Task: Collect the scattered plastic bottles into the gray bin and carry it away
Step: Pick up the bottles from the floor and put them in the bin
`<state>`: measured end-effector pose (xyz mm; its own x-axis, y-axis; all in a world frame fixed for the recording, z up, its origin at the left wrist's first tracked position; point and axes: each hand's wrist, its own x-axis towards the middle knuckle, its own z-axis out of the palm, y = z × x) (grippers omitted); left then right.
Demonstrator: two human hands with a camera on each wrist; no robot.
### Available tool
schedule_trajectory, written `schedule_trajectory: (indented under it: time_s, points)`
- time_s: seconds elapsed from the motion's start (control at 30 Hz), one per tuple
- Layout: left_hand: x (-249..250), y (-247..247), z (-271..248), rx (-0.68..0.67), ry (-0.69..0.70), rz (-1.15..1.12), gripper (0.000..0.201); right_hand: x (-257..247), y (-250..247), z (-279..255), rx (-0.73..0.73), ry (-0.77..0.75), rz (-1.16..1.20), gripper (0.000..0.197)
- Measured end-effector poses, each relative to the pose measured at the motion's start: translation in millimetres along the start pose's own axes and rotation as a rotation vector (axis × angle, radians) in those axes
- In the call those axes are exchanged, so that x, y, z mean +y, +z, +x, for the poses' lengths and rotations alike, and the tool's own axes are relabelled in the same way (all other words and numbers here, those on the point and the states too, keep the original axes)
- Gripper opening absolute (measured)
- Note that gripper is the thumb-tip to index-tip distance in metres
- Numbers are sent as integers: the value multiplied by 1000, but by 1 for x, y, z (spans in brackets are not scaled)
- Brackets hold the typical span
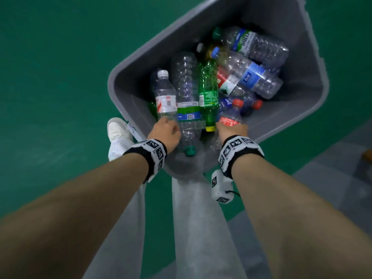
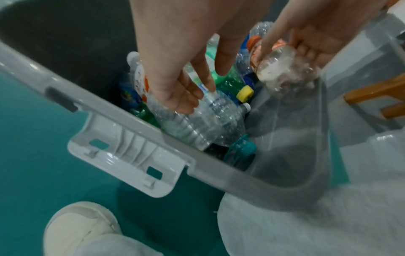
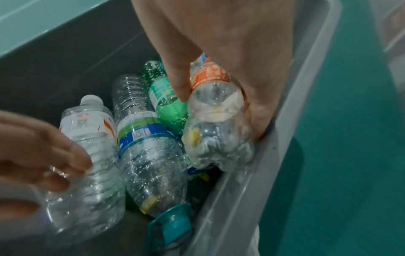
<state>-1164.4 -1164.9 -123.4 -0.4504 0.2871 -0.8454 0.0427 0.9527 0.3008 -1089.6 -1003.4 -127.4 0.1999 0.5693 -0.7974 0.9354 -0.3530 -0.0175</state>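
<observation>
The gray bin (image 1: 110, 83) stands tilted in front of my legs and holds several plastic bottles, clear and green. My left hand (image 1: 167, 129) reaches over the near rim and grips the base of a clear white-capped bottle (image 1: 166, 93) that lies among the others. In the right wrist view, the left hand's fingers (image 3: 65, 164) curl over that bottle (image 3: 87, 129). My right hand (image 1: 231, 128) grips a crumpled red-capped bottle with an orange-red label (image 1: 233, 115) just inside the bin's near right wall (image 3: 306, 104). A big clear bottle with a teal cap (image 1: 188, 117) lies between my hands.
Green floor (image 1: 50, 87) surrounds the bin, with a grey strip (image 1: 332, 188) at the right. A piece of wooden furniture (image 2: 372, 93) stands at the right edge. My light trousers and white shoe (image 1: 117, 127) are right beside the bin. A handle lug (image 2: 131, 155) sticks out below the rim.
</observation>
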Motion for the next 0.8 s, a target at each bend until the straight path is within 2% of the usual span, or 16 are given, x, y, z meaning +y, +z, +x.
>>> schedule_trajectory:
  time_s: [0.17, 0.33, 0.47, 0.67, 0.8]
  points:
    - [10, 18, -4, -34, -16, 106, 29, 10, 2, 9, -84, 4, 49, 53]
    - [33, 9, -6, -48, 12, 152, 31, 25, -2, -1, -166, -49, 84, 37]
    - [59, -5, -15, -42, 49, 161, 30, 31, -16, -20, -187, -83, 68, 33]
    - [104, -47, -57, 16, -28, -2, 26, 22, -61, -70, -249, -83, -11, 17]
    - [138, -70, -107, 6, 43, -34, 27, 19, -90, -118, -243, -136, 177, 21]
